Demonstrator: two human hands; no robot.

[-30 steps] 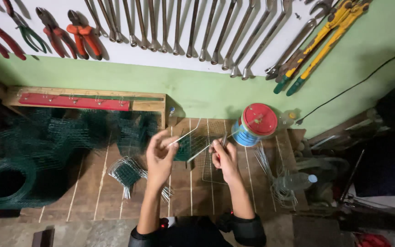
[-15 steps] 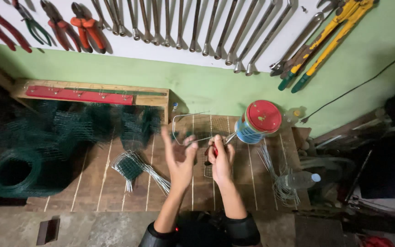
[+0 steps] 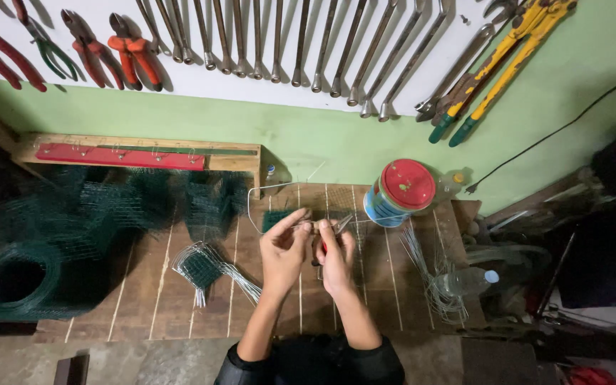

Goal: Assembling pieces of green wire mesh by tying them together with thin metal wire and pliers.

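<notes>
Wooden planks are running away from me on this bench (image 3: pixel 180 299), a green wall rising at the far edge. Right in the middle I'm pinching a bent loop of thin wire (image 3: pixel 254 207) with a small green mesh piece (image 3: pixel 274 217) caught in it; it's hovering just above the boards, reaching out to the far left of my fingers. My left hand (image 3: pixel 284 251) is closing its fingertips narrowly on the wire end. My right hand (image 3: pixel 335 255) is pressing up beside it, touching it, wrapped around a small pair of pliers (image 3: pixel 333 232) with red grips, the metal tip poking out toward the far right.

To the near left, a finished bundle of wire and mesh (image 3: pixel 204 267) is lying flat on the boards. Farther left, a dark green roll of mesh (image 3: pixel 16 281) is sitting at the bench end, with more cut mesh heaped behind it. To the far right, a blue can with a red lid (image 3: pixel 402 191) is standing, and straight wire lengths (image 3: pixel 429 274) are fanning out near right of it. Spanners (image 3: pixel 308 43) and pliers are hanging along the white board above.
</notes>
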